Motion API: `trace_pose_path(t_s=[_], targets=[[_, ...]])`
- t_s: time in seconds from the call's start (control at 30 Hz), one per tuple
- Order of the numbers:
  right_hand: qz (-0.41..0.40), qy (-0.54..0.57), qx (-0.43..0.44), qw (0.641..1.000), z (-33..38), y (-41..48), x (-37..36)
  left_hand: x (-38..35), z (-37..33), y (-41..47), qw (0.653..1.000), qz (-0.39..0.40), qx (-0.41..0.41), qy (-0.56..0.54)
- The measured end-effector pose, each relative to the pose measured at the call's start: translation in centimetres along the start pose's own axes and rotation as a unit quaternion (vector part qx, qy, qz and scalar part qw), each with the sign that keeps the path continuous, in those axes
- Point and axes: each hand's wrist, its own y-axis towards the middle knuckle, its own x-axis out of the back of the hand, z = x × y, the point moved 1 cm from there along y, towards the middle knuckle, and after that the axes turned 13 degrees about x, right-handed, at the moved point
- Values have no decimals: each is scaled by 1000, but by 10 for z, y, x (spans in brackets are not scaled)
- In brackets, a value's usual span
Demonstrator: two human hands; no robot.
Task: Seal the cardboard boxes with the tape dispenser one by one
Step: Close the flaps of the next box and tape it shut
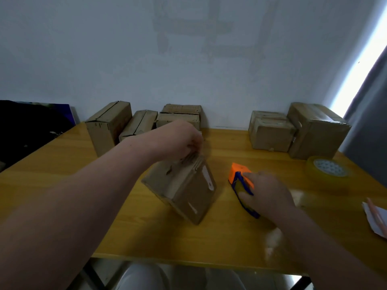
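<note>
Gripping tilted box (184, 189), left hand (182, 139); right hand (270, 195) holding dispenser (240, 174); boxes (109, 126), tape roll (327, 168) behind

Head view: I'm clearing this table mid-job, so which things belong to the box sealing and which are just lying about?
In the job:
- tilted box, gripped at its top by the left hand
- tape dispenser, held by the right hand
- left group of boxes and right group of boxes by the wall

Lying about:
- spare tape roll
- papers at the right edge
- dark object, far left
</note>
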Motion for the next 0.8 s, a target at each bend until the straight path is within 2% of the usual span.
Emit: trace_pose_path(t_s=[0.1, 0.2, 0.33, 0.4, 0.5, 0.6, 0.7, 0.8], targets=[[-66, 126, 62, 988, 12, 2, 17, -8, -8, 1, 999, 5, -17, -27], [-69, 235, 116, 963, 29, 0, 29, -23, -16, -1, 998, -39, 1, -57], [-73, 357, 102, 926, 35, -4, 30, -34, -17, -14, 990, -126, 13, -63], [-76, 389, 88, 914, 33, -6, 28, -35, -17, -24, 988, -132, 6, -75], [-125, 365, 79, 919, 30, -8, 24, -42, -17, -35, 992, -86, -25, -92], [-241, 245, 88, 935, 31, -14, 24, -49, -12, -42, 989, -77, -50, -117], [-349, 117, 180, 912, 32, -24, 21, -56, -6, -44, 984, -84, -52, -148], [-356, 51, 267, 894, 39, -34, 13, -62, -3, -45, 977, -103, -67, -177]])
